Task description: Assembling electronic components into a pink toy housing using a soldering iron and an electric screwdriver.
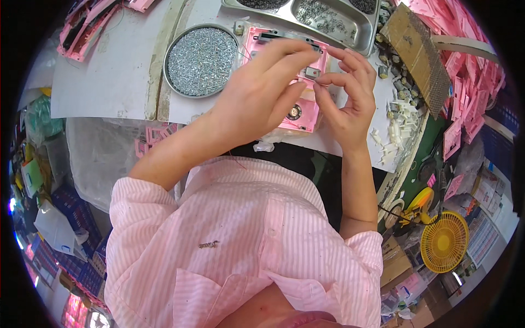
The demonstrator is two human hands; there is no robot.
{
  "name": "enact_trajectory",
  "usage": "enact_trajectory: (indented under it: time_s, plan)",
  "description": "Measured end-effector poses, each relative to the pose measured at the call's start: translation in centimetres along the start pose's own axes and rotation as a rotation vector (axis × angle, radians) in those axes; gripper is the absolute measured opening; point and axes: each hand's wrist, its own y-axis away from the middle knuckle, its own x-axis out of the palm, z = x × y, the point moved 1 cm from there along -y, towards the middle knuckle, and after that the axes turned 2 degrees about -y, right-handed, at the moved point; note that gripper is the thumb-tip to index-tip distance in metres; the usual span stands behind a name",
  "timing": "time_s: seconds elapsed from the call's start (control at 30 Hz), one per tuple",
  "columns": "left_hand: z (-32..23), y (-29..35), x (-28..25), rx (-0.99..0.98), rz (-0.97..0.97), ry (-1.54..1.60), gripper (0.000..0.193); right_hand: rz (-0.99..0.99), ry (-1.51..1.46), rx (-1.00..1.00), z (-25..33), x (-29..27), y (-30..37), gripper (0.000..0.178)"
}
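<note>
A pink plastic housing (pixel 306 121) lies on the table in front of me, with a small metal motor (pixel 312 72), a black strip along its far edge and a round speaker (pixel 294 112) at its near end. My left hand (pixel 257 95) reaches over its left side, fingers stretched and thumb apart from them; it partly covers the housing. On the right, my right hand (pixel 349 98) has its thumb and index finger closed together beside the motor. Something thin seems to run from that pinch, but it is too small to name. Thin wires show by the housing's left edge.
A round tray (pixel 201 94) of small metal screws stands left of the housing. Beyond is a metal compartment tray (pixel 350 41) with small parts. White plastic pieces (pixel 402 128), motors and a cardboard piece (pixel 418 60) lie right, beside heaped pink shells (pixel 476 87). More pink shells (pixel 90 27) lie far left.
</note>
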Motion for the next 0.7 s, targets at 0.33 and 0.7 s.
enact_trajectory:
  time_s: [0.33,0.7]
  plan:
    - [2.3,-2.7,2.2,-0.465,0.511,0.391,0.015,-0.045,0.008,0.071,-0.3,-4.0,2.0,0.026]
    - [0.6,-3.0,1.0,-0.344,0.370,0.183,0.010,-1.323,-0.244,0.642,-5.4,-31.6,23.8,0.013]
